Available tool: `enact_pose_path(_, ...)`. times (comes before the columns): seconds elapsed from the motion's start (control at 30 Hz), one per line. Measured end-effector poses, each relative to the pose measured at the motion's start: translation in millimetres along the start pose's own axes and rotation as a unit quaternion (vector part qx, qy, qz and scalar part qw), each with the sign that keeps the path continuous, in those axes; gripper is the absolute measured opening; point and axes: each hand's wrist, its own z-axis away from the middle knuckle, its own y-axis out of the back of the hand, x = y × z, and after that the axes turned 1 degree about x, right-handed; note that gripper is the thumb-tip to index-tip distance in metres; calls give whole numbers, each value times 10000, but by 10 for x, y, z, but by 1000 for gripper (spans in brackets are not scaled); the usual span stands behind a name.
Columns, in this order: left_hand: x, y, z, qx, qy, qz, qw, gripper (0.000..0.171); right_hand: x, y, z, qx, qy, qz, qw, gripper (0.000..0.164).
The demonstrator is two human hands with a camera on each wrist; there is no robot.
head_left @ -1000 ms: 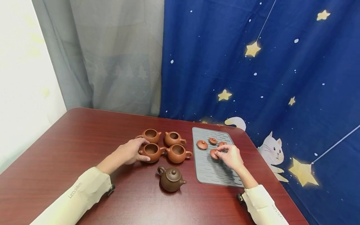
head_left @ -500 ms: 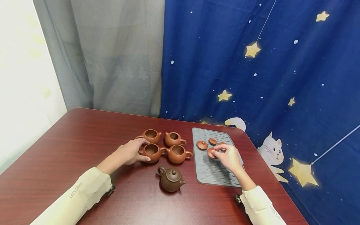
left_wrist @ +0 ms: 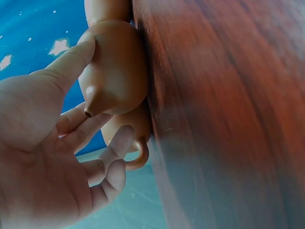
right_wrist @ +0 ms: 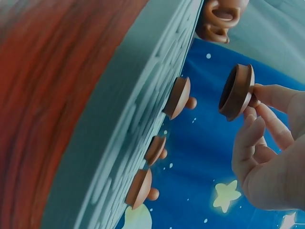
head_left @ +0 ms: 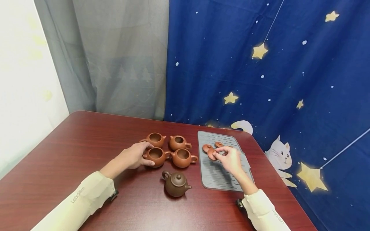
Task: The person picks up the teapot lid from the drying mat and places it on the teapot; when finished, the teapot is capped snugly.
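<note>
While the right hand (head_left: 232, 159), grip clamped on the knob (right_wrist: 254, 101) of a terracotta teapot lid (head_left: 212, 155), held it above a grey mat (head_left: 215, 180) bearing three other lids (right_wrist: 177, 99), the left hand (head_left: 135, 156) had its grip round the near-left lidless teapot (head_left: 158, 163), one of four on the worktop (head_left: 138, 205).

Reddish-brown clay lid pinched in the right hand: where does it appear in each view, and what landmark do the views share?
Head: reddish-brown clay lid, right of centre, over the grey ridged mat.
Left wrist: lid not in view.
Right wrist: right of centre, above middle, in the right hand.
Shared landmark: blue star-printed curtain.
</note>
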Motion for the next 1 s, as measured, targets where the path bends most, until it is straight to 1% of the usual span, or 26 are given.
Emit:
enact_pose_path(0.3, -1, -7, 1, -39, 54, 8, 10000, 73, -102, -69, 8, 12, -73, -223, 9997, 12)
enact_pose_path(0.57, -7, -6, 4, 18, 63, 31, 10000, 73, -143, -117, 19, 74, 44, -418, 9991, 13)
enact_pose_path(0.7, -12, -11, 8, 71, 12, 64, 10000, 72, -156, -143, 25, 168, 32, -433, 9989, 13)
enact_pose_path(0.83, -16, -19, 10, 58, 1, 86, 9999, 72, -185, -160, 33, 155, 20, -377, 9992, 13)
enact_pose_path(1.0, -22, -21, 6, 66, -3, 71, 10000, 72, -232, -177, 44, 120, -5, -512, 9986, 12)
